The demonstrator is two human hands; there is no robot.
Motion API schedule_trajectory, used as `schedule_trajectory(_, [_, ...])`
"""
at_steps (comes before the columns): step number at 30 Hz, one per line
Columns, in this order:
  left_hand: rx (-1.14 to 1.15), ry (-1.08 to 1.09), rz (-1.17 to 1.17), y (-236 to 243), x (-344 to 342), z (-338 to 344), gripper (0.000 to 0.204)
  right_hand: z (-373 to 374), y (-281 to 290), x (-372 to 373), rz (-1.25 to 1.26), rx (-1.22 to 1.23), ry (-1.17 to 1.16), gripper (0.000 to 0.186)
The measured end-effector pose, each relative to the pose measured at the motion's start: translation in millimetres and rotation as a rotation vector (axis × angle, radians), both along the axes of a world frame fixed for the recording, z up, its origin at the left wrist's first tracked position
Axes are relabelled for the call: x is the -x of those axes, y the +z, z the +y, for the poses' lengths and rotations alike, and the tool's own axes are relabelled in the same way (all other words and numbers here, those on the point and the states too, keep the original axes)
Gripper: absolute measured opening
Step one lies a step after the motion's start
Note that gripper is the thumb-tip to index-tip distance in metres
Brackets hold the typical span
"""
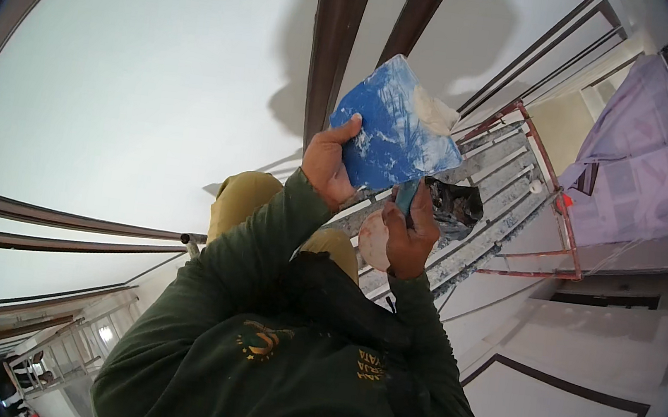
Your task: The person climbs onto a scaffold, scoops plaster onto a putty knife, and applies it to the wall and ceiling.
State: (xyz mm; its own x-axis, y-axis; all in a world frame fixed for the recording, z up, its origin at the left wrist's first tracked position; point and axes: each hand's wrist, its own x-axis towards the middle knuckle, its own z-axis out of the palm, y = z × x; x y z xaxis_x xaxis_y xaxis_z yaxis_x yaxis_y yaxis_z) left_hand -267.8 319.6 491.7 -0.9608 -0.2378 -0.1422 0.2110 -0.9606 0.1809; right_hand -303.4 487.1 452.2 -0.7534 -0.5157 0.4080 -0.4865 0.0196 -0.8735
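My left hand [330,162] grips a flat blue board [380,135] by its left edge, thumb on top. White smears cover the board, and a thick lump of white putty [434,111] sits at its far right corner. Below the board's near right edge, my right hand [412,239] is closed around the teal handle of a putty knife [406,195]. The knife's blade is hard to make out against the board. Behind my right hand a round whitish lid or tub [374,240] shows in part.
I am over a slatted scaffold platform [511,189] with a red metal frame [572,238] at its far end. An open black bag or bucket [455,207] stands on it. White panels with dark brown trim [339,42] lie ahead. Purple sheeting [640,163] hangs at right.
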Motion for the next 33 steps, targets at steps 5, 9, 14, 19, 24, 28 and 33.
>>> schedule_trajectory(5, [0.085, 0.066, 0.013, -11.0, 10.0, -5.1, 0.032, 13.8, -18.2, 4.1, 0.203, 0.029, -0.032, 0.051])
schedule_trajectory(9, [0.051, 0.202, 0.069, -11.6, 14.2, -19.8, 0.031, 24.4, -39.0, 0.6, -0.107, 0.1, -0.021, 0.05])
schedule_trajectory(14, [0.066, 0.198, 0.041, -5.4, 4.8, -28.6, 0.03, 13.9, -20.6, 9.7, -0.492, 0.493, 0.109, 0.045])
schedule_trajectory(19, [0.087, 0.098, 0.065, 1.7, 6.6, -36.0, 0.031, -2.3, 1.6, 26.1, -0.474, 0.555, 0.149, 0.039])
schedule_trajectory(24, [0.166, -0.078, 0.045, 30.1, 24.4, -44.3, 0.034, -16.1, 27.8, 65.6, -0.425, 0.638, -0.019, 0.036])
schedule_trajectory(28, [0.236, -0.307, 0.011, 52.2, 51.7, -44.4, 0.037, -33.4, 70.1, 129.9, -0.317, 0.785, -0.039, 0.042])
schedule_trajectory(33, [0.207, -0.541, -0.023, 97.2, 88.1, -39.6, 0.041, -57.5, 127.7, 207.5, -0.356, 1.005, 0.009, 0.038])
